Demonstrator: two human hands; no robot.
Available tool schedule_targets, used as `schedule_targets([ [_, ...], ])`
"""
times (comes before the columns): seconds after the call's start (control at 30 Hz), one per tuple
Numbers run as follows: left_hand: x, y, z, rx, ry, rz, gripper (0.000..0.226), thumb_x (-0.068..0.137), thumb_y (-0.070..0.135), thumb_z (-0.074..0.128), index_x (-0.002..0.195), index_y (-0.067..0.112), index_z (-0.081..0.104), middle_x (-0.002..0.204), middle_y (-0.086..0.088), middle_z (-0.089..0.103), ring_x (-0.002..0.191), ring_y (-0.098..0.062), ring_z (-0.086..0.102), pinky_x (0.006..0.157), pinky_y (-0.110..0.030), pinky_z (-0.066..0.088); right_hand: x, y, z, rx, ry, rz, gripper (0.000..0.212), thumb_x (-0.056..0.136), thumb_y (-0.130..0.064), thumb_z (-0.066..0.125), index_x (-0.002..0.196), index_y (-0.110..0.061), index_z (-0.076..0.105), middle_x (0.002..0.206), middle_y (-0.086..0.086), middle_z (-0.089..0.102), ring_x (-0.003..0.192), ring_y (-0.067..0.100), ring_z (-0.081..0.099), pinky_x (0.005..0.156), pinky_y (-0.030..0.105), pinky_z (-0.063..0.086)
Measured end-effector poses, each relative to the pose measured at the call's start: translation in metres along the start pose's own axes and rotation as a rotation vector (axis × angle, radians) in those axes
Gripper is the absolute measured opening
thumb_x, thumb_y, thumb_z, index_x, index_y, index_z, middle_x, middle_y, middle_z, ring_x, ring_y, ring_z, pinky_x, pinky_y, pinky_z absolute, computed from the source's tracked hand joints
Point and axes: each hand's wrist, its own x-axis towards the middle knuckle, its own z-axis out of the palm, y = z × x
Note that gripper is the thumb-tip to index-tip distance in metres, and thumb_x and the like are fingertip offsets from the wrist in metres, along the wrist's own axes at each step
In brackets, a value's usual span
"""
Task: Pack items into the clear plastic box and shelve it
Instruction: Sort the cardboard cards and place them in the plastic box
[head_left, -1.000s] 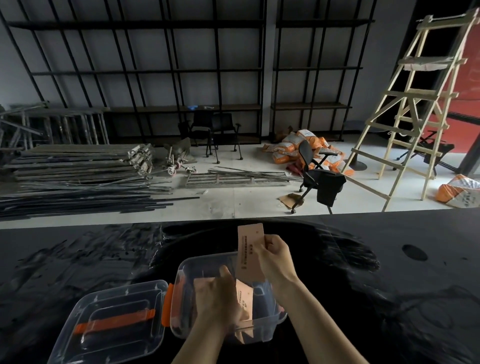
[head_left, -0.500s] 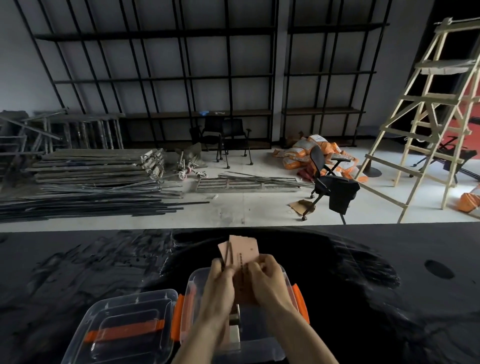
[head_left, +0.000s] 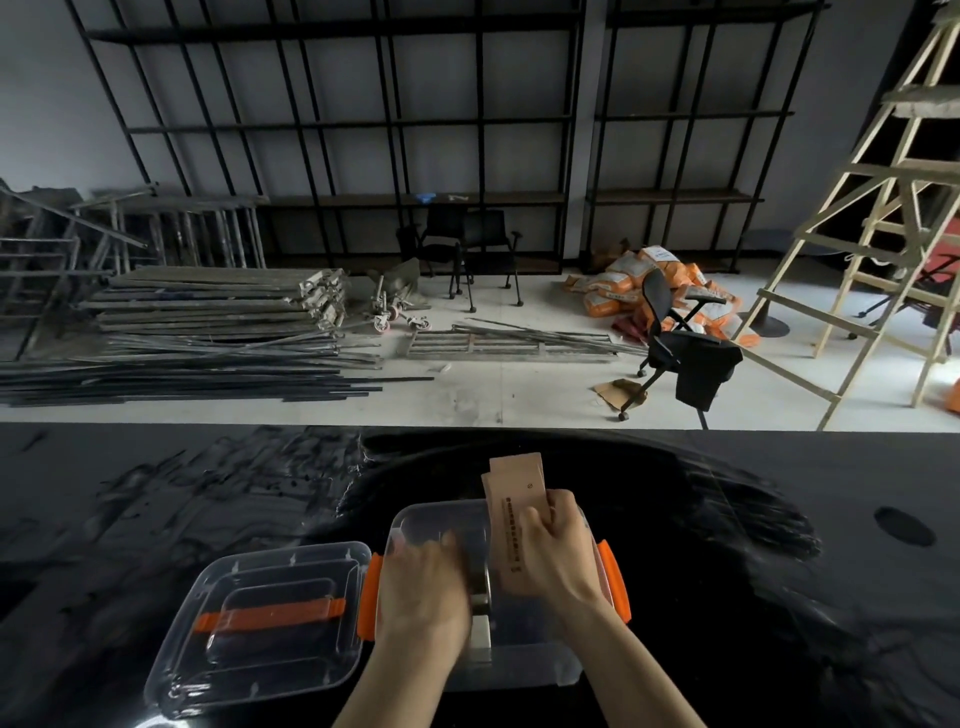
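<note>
Head view: the clear plastic box (head_left: 441, 525) sits open on the glossy black tabletop (head_left: 753, 597), orange latches on its two short sides. Its lid (head_left: 260, 623), with an orange handle strap across the top, lies flat on the tabletop, touching the box's left side. The right hand (head_left: 558, 558) is over the right half of the box, fingers and thumb clamped on a small stack of tan kraft packets (head_left: 517, 512); the packets stand tilted, with their upper ends rising past the box's far rim. The left hand (head_left: 423, 587) is inside the left half of the box, palm down and blurred; whether its grip is closed on anything cannot be told. Between the two hands, inside the box, a pale upright item (head_left: 480, 631) shows, too blurred to identify. Beyond the box, black shelving (head_left: 332, 124) lines the back wall.
</note>
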Motion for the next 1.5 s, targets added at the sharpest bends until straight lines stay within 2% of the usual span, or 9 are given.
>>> schedule_targets([
  [0.27, 0.009, 0.003, 0.006, -0.051, -0.013, -0.018, 0.064, 0.091, 0.028, 0.059, 0.146, 0.017, 0.029, 0.113, -0.005, 0.067, 0.120, -0.030, 0.055, 0.110, -0.042, 0.032, 0.002, 0.004, 0.001, 0.045, -0.039, 0.063, 0.004, 0.096, -0.017, 0.052, 0.093, -0.020, 0.054, 0.084, 0.002, 0.065, 0.069, 0.011, 0.064, 0.041, 0.012, 0.044],
  [0.43, 0.006, 0.006, 0.005, -0.192, 0.135, -0.037, 0.052, 0.085, 0.033, 0.064, 0.129, 0.019, 0.040, 0.097, 0.000, 0.074, 0.103, -0.022, 0.066, 0.102, -0.037, 0.037, 0.005, 0.005, 0.002, 0.062, -0.036, 0.082, 0.004, 0.095, -0.020, 0.053, 0.092, -0.022, 0.055, 0.082, 0.000, 0.066, 0.069, 0.010, 0.065, 0.041, 0.011, 0.044],
  [0.6, 0.003, -0.004, -0.010, -0.448, 0.345, -0.099, 0.048, 0.086, 0.022, 0.066, 0.120, 0.033, 0.035, 0.093, 0.008, 0.068, 0.070, -0.012, 0.061, 0.053, -0.023, 0.040, 0.002, 0.005, 0.003, 0.190, -0.044, 0.149, 0.007, 0.089, -0.025, 0.053, 0.092, -0.020, 0.058, 0.089, 0.014, 0.069, 0.081, 0.033, 0.072, 0.055, 0.044, 0.062],
  [0.67, 0.005, -0.011, -0.015, -0.657, 0.389, -0.129, 0.047, 0.088, 0.022, 0.065, 0.120, 0.035, 0.033, 0.090, 0.012, 0.063, 0.061, -0.009, 0.057, 0.046, -0.020, 0.037, 0.001, 0.004, 0.002, 0.238, -0.052, 0.189, 0.009, 0.091, -0.025, 0.053, 0.093, -0.020, 0.061, 0.089, 0.013, 0.070, 0.079, 0.031, 0.072, 0.053, 0.039, 0.062],
  [0.8, 0.014, -0.008, -0.021, -1.123, 0.334, -0.177, 0.023, 0.098, 0.021, 0.052, 0.120, 0.022, 0.048, 0.110, 0.006, 0.067, 0.086, -0.010, 0.065, 0.072, -0.031, 0.052, -0.004, -0.005, 0.010, 0.350, -0.172, 0.267, 0.014, 0.091, -0.017, 0.055, 0.093, -0.014, 0.069, 0.067, 0.003, 0.069, 0.057, 0.017, 0.068, 0.050, 0.032, 0.056],
  [1.0, 0.012, 0.016, -0.033, -1.443, 0.165, -0.108, 0.025, 0.101, 0.039, 0.044, 0.105, 0.016, 0.051, 0.101, -0.003, 0.071, 0.083, -0.005, 0.067, 0.059, -0.013, 0.050, -0.014, -0.022, 0.018, 0.357, -0.234, 0.114, 0.018, 0.098, -0.015, 0.048, 0.095, -0.020, 0.065, 0.089, 0.008, 0.074, 0.084, 0.022, 0.072, 0.065, 0.033, 0.060],
  [1.17, 0.017, 0.016, -0.032, -1.629, 0.197, -0.171, 0.016, 0.100, 0.021, 0.050, 0.113, 0.012, 0.052, 0.108, -0.015, 0.069, 0.095, -0.027, 0.067, 0.086, -0.046, 0.055, -0.017, -0.023, 0.008, 0.486, -0.306, 0.126, 0.027, 0.099, -0.012, 0.052, 0.107, -0.026, 0.073, 0.094, 0.003, 0.080, 0.085, 0.017, 0.076, 0.063, 0.029, 0.060],
  [1.27, 0.017, 0.015, -0.034, -1.909, 0.211, -0.315, 0.014, 0.099, 0.030, 0.052, 0.110, 0.023, 0.057, 0.098, -0.017, 0.071, 0.090, -0.039, 0.069, 0.082, -0.061, 0.056, -0.018, -0.019, 0.006, 0.476, -0.270, 0.090, 0.024, 0.086, -0.020, 0.076, 0.109, -0.018, 0.071, 0.091, 0.006, 0.079, 0.084, 0.028, 0.077, 0.062, 0.040, 0.063],
  [1.5, 0.017, -0.003, -0.035, -1.833, 0.301, -0.164, 0.034, 0.084, 0.019, 0.071, 0.107, 0.040, 0.061, 0.098, 0.004, 0.075, 0.095, -0.017, 0.070, 0.086, -0.040, 0.051, -0.010, -0.029, -0.016, 0.544, -0.139, -0.038, 0.030, 0.076, -0.025, 0.079, 0.103, -0.010, 0.076, 0.097, 0.019, 0.078, 0.091, 0.036, 0.075, 0.073, 0.040, 0.061],
])
